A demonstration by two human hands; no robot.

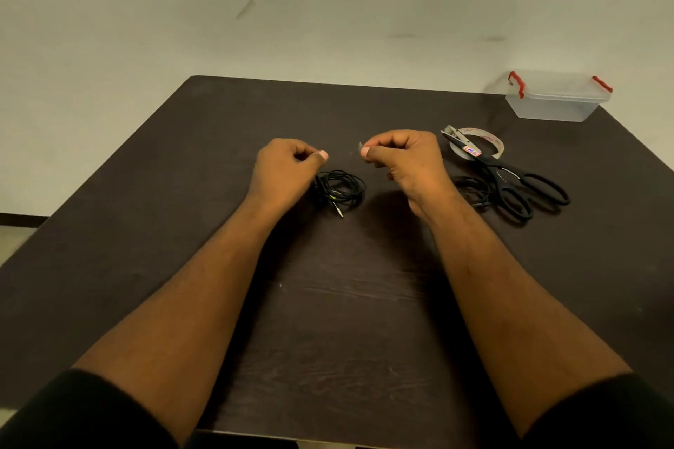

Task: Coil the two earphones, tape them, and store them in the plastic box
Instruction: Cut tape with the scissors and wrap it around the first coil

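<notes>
Your left hand [288, 166] and right hand [399, 157] were pinched shut, apparently stretching a clear tape strip [359, 146] between them. The coiled earphone [339, 189] lay just below, nearer your left hand, plug toward you.

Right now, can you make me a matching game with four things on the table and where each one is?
Things:
1. plastic box
2. scissors
3. tape roll
4. coiled earphone

Places:
A. under the scissors' blades
B. far right corner of the table
C. just below the left hand
D. lying across the tape roll, handles toward the camera

Pairs: 1-B, 2-D, 3-A, 4-C
</notes>
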